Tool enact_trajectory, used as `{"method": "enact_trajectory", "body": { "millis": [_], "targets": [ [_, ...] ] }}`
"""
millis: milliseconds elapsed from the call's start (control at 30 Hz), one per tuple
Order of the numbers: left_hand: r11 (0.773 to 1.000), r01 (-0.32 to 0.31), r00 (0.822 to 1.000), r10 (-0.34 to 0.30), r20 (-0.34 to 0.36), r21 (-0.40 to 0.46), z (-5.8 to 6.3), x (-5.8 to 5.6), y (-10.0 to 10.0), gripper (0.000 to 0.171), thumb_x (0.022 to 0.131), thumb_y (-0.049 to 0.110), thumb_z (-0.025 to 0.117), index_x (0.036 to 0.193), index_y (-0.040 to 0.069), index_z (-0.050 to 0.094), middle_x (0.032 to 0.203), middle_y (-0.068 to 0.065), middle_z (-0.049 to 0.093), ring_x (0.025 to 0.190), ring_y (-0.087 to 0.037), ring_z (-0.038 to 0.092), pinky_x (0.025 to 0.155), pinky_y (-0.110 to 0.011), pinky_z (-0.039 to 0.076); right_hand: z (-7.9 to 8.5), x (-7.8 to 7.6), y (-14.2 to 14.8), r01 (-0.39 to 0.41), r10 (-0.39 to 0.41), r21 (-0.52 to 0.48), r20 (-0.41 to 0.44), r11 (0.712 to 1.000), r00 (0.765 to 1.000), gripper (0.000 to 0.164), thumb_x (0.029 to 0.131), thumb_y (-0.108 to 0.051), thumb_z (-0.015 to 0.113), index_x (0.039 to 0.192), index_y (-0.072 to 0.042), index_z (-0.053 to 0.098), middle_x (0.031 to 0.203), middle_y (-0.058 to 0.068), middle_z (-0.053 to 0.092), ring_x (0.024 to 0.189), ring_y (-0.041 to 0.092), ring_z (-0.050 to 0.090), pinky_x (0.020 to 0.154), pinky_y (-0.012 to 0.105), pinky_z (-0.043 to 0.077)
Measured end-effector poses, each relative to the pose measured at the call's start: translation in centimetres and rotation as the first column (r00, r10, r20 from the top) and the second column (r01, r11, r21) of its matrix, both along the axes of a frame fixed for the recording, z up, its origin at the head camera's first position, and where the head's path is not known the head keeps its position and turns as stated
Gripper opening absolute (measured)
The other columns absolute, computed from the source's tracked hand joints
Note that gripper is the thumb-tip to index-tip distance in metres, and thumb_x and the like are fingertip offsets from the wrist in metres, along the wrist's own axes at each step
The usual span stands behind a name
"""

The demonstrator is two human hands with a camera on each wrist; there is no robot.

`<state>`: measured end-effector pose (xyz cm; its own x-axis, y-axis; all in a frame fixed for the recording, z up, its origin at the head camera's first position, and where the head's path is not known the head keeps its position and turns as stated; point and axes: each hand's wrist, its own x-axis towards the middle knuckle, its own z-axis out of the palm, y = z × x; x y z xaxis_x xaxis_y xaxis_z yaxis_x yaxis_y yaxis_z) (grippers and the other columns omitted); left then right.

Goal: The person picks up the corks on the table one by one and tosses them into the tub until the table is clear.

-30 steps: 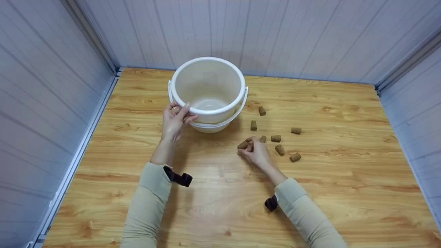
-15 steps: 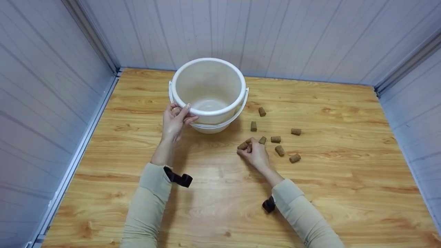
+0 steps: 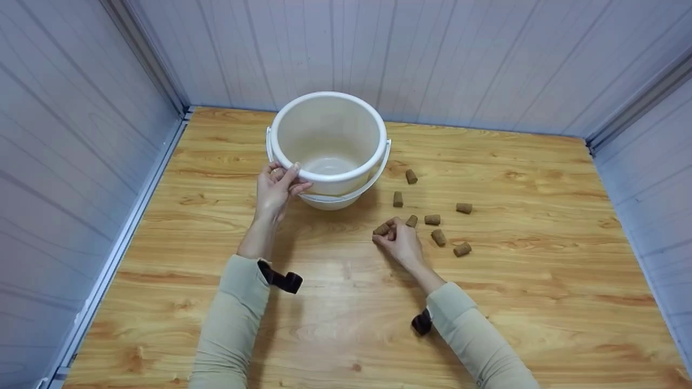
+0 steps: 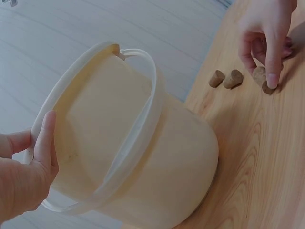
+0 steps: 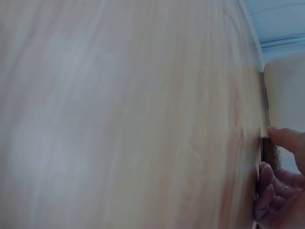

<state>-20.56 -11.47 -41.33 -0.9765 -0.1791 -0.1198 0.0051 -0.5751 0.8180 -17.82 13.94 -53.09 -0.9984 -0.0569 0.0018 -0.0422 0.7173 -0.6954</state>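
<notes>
My left hand (image 3: 274,194) grips the near-left rim of a white plastic bucket (image 3: 332,186), thumb over the edge and fingers below it outside. The bucket stands upright, its handle hanging down across the front. To its lower right, my right hand (image 3: 404,243) pinches a cork stopper (image 3: 381,229) between thumb and fingers, low at the tabletop. In the left wrist view the pinched cork (image 4: 259,75) shows between the fingertips. Another cork (image 3: 412,220) lies just behind the right hand's knuckles, partly covered by it.
Several more corks lie scattered on the wood-grain table (image 3: 540,297): one cork (image 3: 398,199) near the bucket, another cork (image 3: 462,249) farthest toward the front right. Pale panel walls (image 3: 486,59) enclose the table at the back and both sides.
The right forearm shifts slightly left early on, while the right hand stays at the same cork. The left hand keeps its hold on the bucket rim.
</notes>
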Motion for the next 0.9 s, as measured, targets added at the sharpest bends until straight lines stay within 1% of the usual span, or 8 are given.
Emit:
{"method": "enact_trajectory", "body": {
  "millis": [200,433,700,900],
  "targets": [
    [1.000,-0.006,1.000,0.006,0.007,0.000,0.0,0.0,0.1,0.022,0.086,-0.006,0.050,0.098,0.001,0.033,0.074,-0.010,0.053,0.052,-0.017,0.059,0.056,-0.027,0.055,-0.1,0.1,0.1,0.000,-0.001,-0.038,-0.022,0.999,1.000,0.030,0.073,-0.027,0.073,0.090,-0.007,0.057,0.065,-0.003,0.055,0.060,0.011,0.052,0.055,0.028,0.045],
    [1.000,-0.011,1.000,0.011,0.011,0.002,0.0,-0.1,0.1,0.021,0.087,-0.006,0.049,0.098,0.001,0.034,0.073,-0.009,0.053,0.051,-0.016,0.059,0.056,-0.027,0.055,0.0,0.1,0.3,-0.028,0.023,-0.091,-0.052,0.995,0.998,0.028,0.074,-0.022,0.072,0.091,-0.004,0.058,0.065,-0.001,0.056,0.060,0.012,0.053,0.056,0.027,0.046],
    [1.000,-0.016,1.000,0.016,0.018,0.005,0.0,-0.1,0.1,0.021,0.087,-0.006,0.050,0.098,0.001,0.034,0.075,-0.010,0.053,0.054,-0.016,0.059,0.056,-0.028,0.055,0.7,-0.1,0.4,-0.042,0.034,-0.137,-0.063,0.990,0.997,0.029,0.074,-0.019,0.073,0.092,-0.003,0.058,0.064,0.000,0.054,0.058,0.013,0.051,0.054,0.025,0.045],
    [1.000,0.005,1.000,-0.005,0.001,-0.003,0.0,-0.1,0.0,0.022,0.087,-0.004,0.050,0.099,0.001,0.032,0.075,-0.011,0.054,0.053,-0.017,0.059,0.057,-0.028,0.055,1.4,0.0,0.4,-0.058,0.041,-0.149,-0.113,0.987,0.993,0.031,0.074,-0.018,0.073,0.094,0.000,0.058,0.064,0.002,0.056,0.055,0.013,0.052,0.050,0.025,0.045]
  ]
}}
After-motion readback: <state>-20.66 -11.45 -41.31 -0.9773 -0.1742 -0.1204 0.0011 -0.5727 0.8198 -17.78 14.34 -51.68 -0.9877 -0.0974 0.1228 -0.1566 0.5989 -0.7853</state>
